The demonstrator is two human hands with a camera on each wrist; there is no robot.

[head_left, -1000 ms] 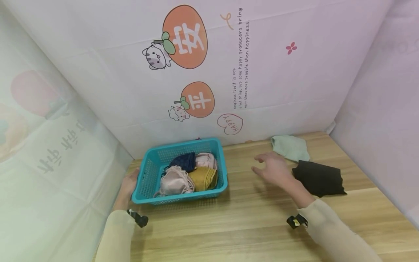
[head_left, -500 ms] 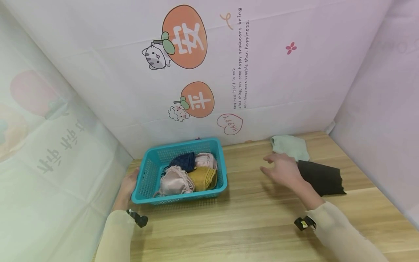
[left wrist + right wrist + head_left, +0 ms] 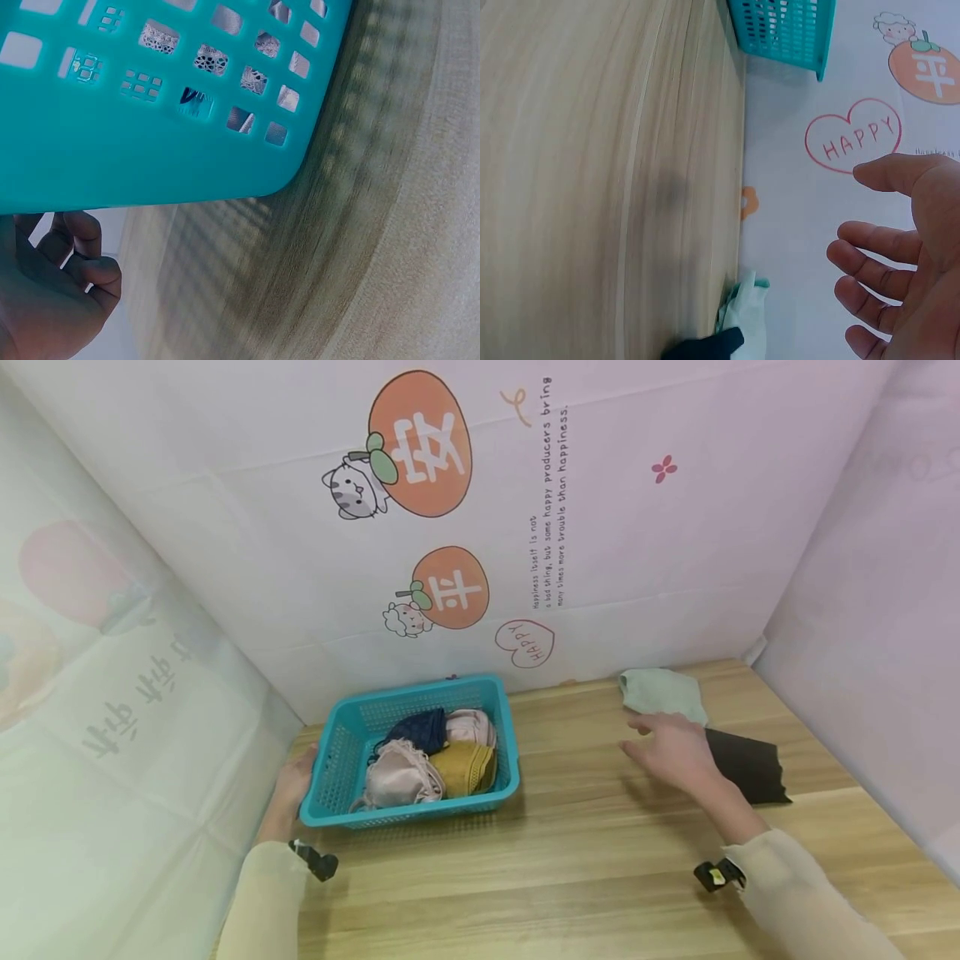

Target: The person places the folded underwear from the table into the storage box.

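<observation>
Two garments lie on the bench [image 3: 465, 885], well to the right of your one turquoise plastic basket [image 3: 512, 735]: a pale green garment [image 3: 663, 692] near the back and a black garment [image 3: 750, 766] nearer to you. You appear to be at the reaching step. Your right hand [image 3: 671, 752] hovers just in front of the green one and hides part of the black one, its fingers apart, loosely bent and holding nothing. Picking up either would call for lowering that hand and pinching a fold of cloth. Your left hand [image 3: 294, 777] is at the basket's left side with bent fingers; you can't tell from here whether they grip the rim. Inside the basket, count four garments, seemingly folded bras: one navy bra [image 3: 420, 729], one mustard bra [image 3: 463, 768], one lace-trimmed pink bra [image 3: 401, 777] and one plainer pink bra [image 3: 471, 727] behind.
</observation>
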